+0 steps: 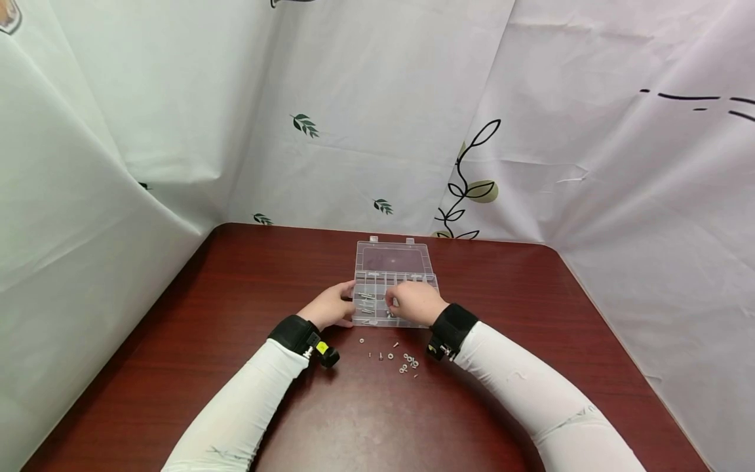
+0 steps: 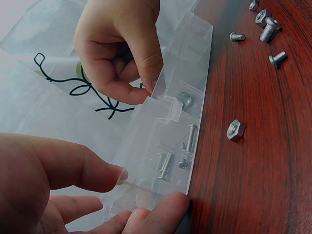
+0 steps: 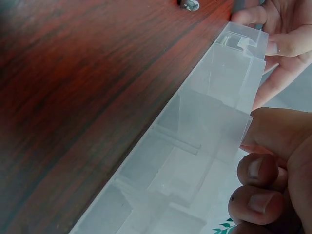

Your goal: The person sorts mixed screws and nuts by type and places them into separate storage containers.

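Observation:
A clear plastic compartment box [image 1: 413, 322] lies on the table with its lid [image 1: 392, 257] folded back, away from me. My left hand [image 1: 331, 307] holds the box's left end, thumb and fingers spread over its corner. Inside the left compartments are several long screws [image 2: 168, 165]. My right hand [image 1: 416, 302] dips curled fingers over a middle front compartment, thumb and index finger brought together. The box wall covers those fingertips in the left wrist view, so whether they hold anything is hidden. A nut-like metal piece [image 2: 184, 99] shows through the wall just below them.
Several loose nuts and short screws [image 1: 407, 358] are scattered on the dark red table [image 1: 330, 419] in front of the box. One nut [image 2: 236, 130] lies alone near its front wall. White printed fabric [image 1: 377, 131] hangs behind the table and at both sides.

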The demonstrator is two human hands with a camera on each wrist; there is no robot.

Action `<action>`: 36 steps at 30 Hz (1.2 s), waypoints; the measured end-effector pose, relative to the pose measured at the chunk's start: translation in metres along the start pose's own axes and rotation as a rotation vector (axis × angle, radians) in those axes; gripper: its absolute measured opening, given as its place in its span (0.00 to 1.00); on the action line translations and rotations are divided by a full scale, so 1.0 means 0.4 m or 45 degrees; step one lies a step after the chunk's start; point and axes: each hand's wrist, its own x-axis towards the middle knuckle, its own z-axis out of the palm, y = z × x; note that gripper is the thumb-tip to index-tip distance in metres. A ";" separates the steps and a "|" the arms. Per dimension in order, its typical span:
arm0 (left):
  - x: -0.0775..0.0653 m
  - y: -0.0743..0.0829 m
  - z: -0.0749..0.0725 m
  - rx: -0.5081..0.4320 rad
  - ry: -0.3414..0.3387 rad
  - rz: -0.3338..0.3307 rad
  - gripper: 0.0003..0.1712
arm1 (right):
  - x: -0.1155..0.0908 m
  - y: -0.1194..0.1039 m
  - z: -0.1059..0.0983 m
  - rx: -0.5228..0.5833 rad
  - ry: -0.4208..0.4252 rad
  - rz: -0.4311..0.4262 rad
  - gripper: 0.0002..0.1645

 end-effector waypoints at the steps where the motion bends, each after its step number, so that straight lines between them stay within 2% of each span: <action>1: 0.000 0.001 0.000 -0.002 0.001 0.000 0.44 | 0.000 -0.001 0.000 -0.002 0.001 0.000 0.05; 12: -0.004 0.006 0.003 0.001 -0.001 -0.001 0.44 | -0.013 -0.002 -0.003 0.028 0.036 -0.005 0.03; 25: -0.005 0.004 0.002 0.009 -0.003 0.000 0.44 | -0.075 -0.010 -0.011 0.017 0.106 -0.064 0.03; 31: -0.007 0.008 0.000 -0.004 -0.002 0.003 0.45 | -0.100 -0.020 -0.006 -0.002 0.053 -0.147 0.05; 36: -0.007 0.003 0.006 0.004 0.004 -0.004 0.45 | -0.120 -0.029 0.004 0.041 -0.051 -0.200 0.05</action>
